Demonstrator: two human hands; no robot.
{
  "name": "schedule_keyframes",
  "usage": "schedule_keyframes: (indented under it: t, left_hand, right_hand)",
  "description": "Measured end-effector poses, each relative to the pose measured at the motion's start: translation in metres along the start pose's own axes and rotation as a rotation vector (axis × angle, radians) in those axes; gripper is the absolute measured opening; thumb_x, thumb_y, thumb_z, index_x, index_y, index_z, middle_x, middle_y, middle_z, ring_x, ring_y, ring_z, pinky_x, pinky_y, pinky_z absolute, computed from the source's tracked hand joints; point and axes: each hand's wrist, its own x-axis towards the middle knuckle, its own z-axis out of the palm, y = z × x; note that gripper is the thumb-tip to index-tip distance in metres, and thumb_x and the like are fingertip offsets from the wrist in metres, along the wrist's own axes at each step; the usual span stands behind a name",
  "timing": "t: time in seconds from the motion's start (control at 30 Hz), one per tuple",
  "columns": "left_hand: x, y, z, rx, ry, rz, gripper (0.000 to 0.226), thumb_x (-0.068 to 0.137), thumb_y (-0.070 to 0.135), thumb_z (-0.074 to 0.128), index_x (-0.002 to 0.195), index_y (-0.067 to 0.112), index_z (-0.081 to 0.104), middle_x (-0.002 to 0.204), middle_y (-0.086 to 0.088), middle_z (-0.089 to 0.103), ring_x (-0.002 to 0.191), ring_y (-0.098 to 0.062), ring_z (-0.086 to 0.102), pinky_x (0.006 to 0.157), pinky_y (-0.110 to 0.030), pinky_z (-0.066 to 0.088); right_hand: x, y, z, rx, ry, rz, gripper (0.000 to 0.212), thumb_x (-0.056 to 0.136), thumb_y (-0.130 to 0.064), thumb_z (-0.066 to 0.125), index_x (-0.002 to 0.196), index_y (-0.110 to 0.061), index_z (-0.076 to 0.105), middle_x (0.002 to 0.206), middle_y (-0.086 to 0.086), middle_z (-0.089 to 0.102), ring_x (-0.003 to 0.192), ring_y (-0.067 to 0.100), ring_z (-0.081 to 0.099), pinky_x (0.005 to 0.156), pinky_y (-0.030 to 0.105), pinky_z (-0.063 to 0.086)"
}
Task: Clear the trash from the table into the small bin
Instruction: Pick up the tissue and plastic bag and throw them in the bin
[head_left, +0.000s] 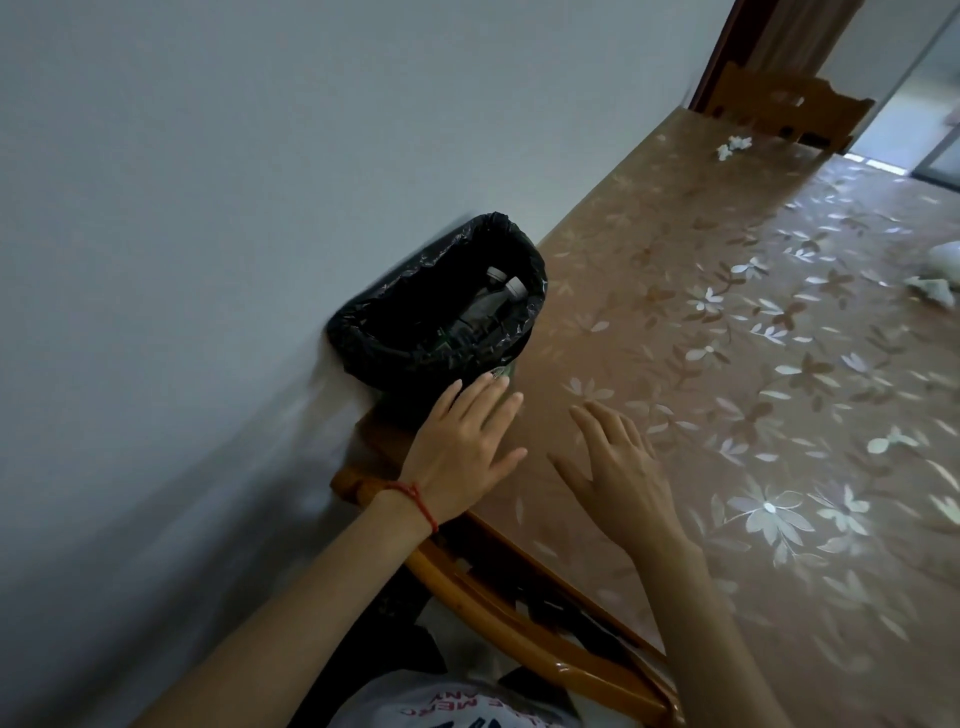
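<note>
I see the small bin (441, 306), lined with a black plastic bag, standing at the edge of the bench (727, 364) against a pale wall (182, 182). It sits just beyond the fingertips of my left hand (460, 452). Inside it I can make out 2 clear plastic bottles (498, 299) with grey caps, lying side by side.

My left hand is spread flat and open, palm down, fingers reaching toward the near side of the bin; it holds nothing. I cannot tell whether the fingertips touch the bag. A red string bracelet (415, 501) circles that wrist. My right hand (615, 467) is just beside the left, also open with fingers splayed, palm down over the bench and empty.

The bench is covered in a brown cloth printed with pale flowers. Far ahead of my right hand, near the far end of the bench, lies a small crumpled white tissue (732, 146). Well off to the right of that hand, at the edge of view, lies more crumpled pale trash (932, 291), partly cut off.

Below my left forearm a wooden chair (498, 618) is tucked against the bench. Another wooden chair back (789, 106) stands beyond the far end, near a doorway.
</note>
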Motion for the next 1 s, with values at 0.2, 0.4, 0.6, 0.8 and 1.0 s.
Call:
schedule_keyframes:
  t: [0.2,0.4,0.6,0.8,1.0]
  left_hand:
    - [0.01,0.017,0.013,-0.065,-0.041,0.072,0.057,0.086,0.048,0.035,0.124,0.01,0.054,0.127,-0.011,0.058,0.12,-0.025,0.054,0.1,-0.043,0.044]
    - [0.033,0.028,0.027,-0.118,-0.078,0.25,0.057,0.085,0.048,0.035,0.122,0.01,0.056,0.123,-0.011,0.061,0.116,-0.027,0.057,0.096,-0.044,0.044]
    - [0.052,0.048,0.036,-0.195,-0.11,0.482,0.056,0.083,0.045,0.036,0.117,0.006,0.06,0.117,-0.015,0.064,0.109,-0.03,0.061,0.088,-0.048,0.05]
    - [0.054,0.093,0.047,-0.256,-0.196,0.732,0.06,0.088,0.049,0.03,0.12,0.007,0.056,0.119,-0.014,0.063,0.111,-0.03,0.06,0.09,-0.048,0.049]
    - [0.033,0.162,0.046,-0.322,-0.25,0.98,0.057,0.086,0.045,0.034,0.123,0.006,0.053,0.123,-0.015,0.06,0.116,-0.031,0.056,0.095,-0.046,0.046]
  right_hand:
    - [-0.025,0.018,-0.006,-0.007,0.017,0.168,0.054,0.084,-0.041,0.058,0.127,-0.009,0.049,0.131,0.013,0.053,0.121,0.029,0.05,0.096,0.042,0.044]
    - [-0.056,0.019,-0.014,-0.011,0.011,0.428,0.058,0.09,-0.044,0.048,0.137,-0.012,0.038,0.144,0.01,0.04,0.132,0.025,0.037,0.104,0.039,0.035]
    - [-0.099,0.009,-0.02,-0.002,0.089,0.688,0.058,0.091,-0.042,0.047,0.138,-0.011,0.037,0.144,0.012,0.038,0.132,0.026,0.037,0.102,0.039,0.037]
    - [-0.163,-0.004,-0.014,-0.065,0.226,0.955,0.053,0.086,-0.037,0.058,0.127,-0.005,0.049,0.128,0.017,0.054,0.119,0.032,0.052,0.094,0.043,0.045]
    - [-0.245,-0.025,-0.012,-0.095,0.327,1.249,0.054,0.085,-0.038,0.058,0.126,-0.003,0.05,0.127,0.018,0.056,0.118,0.033,0.052,0.095,0.043,0.044]
